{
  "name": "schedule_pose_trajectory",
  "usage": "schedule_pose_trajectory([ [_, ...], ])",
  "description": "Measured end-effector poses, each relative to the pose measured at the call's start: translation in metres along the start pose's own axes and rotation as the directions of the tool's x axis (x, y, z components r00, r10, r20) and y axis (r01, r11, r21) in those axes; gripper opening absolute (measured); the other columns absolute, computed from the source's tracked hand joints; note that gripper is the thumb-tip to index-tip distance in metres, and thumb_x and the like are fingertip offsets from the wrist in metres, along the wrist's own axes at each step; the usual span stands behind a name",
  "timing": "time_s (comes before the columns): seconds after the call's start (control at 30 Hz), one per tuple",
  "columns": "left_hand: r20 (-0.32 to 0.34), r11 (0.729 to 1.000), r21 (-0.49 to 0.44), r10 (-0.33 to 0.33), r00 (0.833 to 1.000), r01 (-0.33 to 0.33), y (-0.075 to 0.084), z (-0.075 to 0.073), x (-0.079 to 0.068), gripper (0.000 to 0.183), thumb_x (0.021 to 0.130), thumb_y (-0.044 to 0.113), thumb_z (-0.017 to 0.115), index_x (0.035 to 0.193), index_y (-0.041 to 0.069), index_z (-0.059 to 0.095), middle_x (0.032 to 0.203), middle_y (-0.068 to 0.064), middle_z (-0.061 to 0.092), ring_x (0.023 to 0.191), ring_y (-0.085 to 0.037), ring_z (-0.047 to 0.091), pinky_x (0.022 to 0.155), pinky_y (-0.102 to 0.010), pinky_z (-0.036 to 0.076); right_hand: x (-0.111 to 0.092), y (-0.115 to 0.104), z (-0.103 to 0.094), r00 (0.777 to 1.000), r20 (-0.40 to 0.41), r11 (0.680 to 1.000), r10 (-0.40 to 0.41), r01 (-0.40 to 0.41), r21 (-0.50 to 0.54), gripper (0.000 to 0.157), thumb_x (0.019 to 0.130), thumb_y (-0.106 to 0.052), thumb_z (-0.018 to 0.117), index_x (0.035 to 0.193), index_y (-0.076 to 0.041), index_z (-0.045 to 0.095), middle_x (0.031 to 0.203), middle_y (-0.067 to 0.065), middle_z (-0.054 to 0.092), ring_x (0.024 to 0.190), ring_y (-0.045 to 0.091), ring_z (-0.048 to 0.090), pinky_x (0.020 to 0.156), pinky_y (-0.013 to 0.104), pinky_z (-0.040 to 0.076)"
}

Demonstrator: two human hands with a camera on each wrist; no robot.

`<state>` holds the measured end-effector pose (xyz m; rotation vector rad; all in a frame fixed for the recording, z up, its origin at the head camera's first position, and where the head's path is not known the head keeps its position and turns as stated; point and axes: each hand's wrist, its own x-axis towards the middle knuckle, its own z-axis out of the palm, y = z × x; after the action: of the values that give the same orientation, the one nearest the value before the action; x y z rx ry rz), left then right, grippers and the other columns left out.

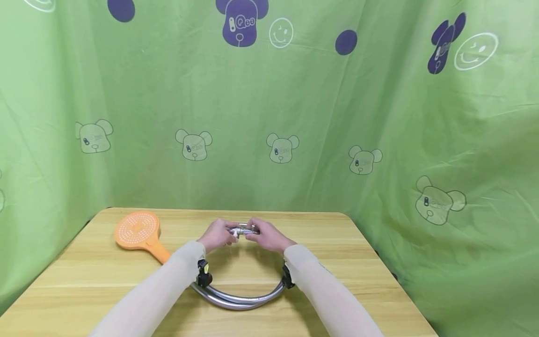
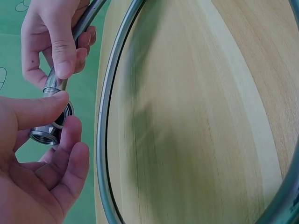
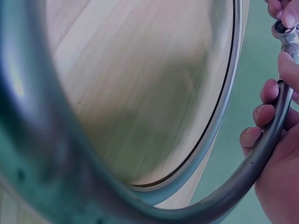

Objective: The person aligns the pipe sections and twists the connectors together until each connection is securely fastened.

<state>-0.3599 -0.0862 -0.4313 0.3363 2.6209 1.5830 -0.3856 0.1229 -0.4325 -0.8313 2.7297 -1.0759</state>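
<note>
My left hand pinches a chrome pipe fitting between thumb and fingers. The fitting has a round threaded mouth at its end and another opening on its side. My right hand grips the end of a silver shower hose, where its metal connector lines up with the fitting, right at it. In the right wrist view the hose runs through the curled fingers. The rest of the hose hangs in loops between the two forearms, partly hidden behind the sleeves.
An orange shower head lies face up at the table's left, its handle end hidden by my left sleeve. The wooden table has a green curtain with printed bears behind it and at both sides.
</note>
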Motion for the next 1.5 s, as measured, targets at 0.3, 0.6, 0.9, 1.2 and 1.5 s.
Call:
schedule_pose_trajectory([
  [0.3,-0.009,1.0,-0.008,-0.009,1.0,0.009,-0.0017,-0.0001,0.0005,0.052,0.076,-0.007,0.077,0.126,0.005,0.07,0.09,-0.007,0.074,0.066,-0.019,0.063,0.065,-0.039,0.058,0.0022,0.0045,0.0018,0.999,0.029,0.999,-0.023,0.024,-0.041,0.008,0.099,-0.027,0.063,0.105,-0.022,0.064,0.089,-0.002,0.061,0.078,0.013,0.053,0.069,0.029,0.049],
  [0.6,-0.001,1.0,0.001,-0.016,1.0,0.016,0.0008,-0.0029,0.0012,0.052,0.075,-0.007,0.077,0.125,0.007,0.07,0.089,-0.007,0.074,0.064,-0.018,0.061,0.053,-0.025,0.049,0.0017,0.0029,0.0025,1.0,0.02,1.0,0.009,-0.009,-0.01,0.013,0.098,-0.029,0.065,0.109,-0.021,0.064,0.093,-0.002,0.064,0.081,0.015,0.057,0.073,0.032,0.051],
  [0.9,-0.017,0.999,-0.022,-0.024,1.0,0.023,0.003,-0.0027,0.0005,0.054,0.074,-0.007,0.077,0.126,0.007,0.07,0.097,-0.008,0.075,0.068,-0.019,0.063,0.068,-0.041,0.057,0.0003,0.0019,0.0001,1.0,0.007,0.999,0.003,-0.003,0.041,0.01,0.096,-0.021,0.067,0.104,-0.019,0.06,0.096,-0.001,0.066,0.084,0.017,0.058,0.075,0.032,0.051],
  [1.2,-0.015,0.999,-0.019,-0.051,0.999,0.05,0.0048,-0.0025,-0.0005,0.054,0.075,-0.007,0.077,0.127,0.009,0.069,0.096,-0.007,0.075,0.069,-0.018,0.062,0.071,-0.044,0.057,0.0015,0.0037,-0.0009,0.999,0.034,0.999,0.004,-0.006,0.046,0.009,0.097,-0.021,0.066,0.104,-0.018,0.061,0.092,0.002,0.063,0.08,0.016,0.054,0.071,0.031,0.05],
  [1.5,-0.012,0.999,-0.008,-0.034,0.999,0.034,0.0071,0.0,-0.0006,0.054,0.075,-0.008,0.078,0.126,0.006,0.069,0.101,-0.011,0.075,0.07,-0.019,0.063,0.075,-0.047,0.058,0.0006,0.0056,-0.0023,0.999,0.043,0.996,-0.002,-0.001,0.086,0.006,0.097,-0.02,0.066,0.102,-0.018,0.062,0.094,0.002,0.064,0.082,0.018,0.055,0.074,0.032,0.049],
])
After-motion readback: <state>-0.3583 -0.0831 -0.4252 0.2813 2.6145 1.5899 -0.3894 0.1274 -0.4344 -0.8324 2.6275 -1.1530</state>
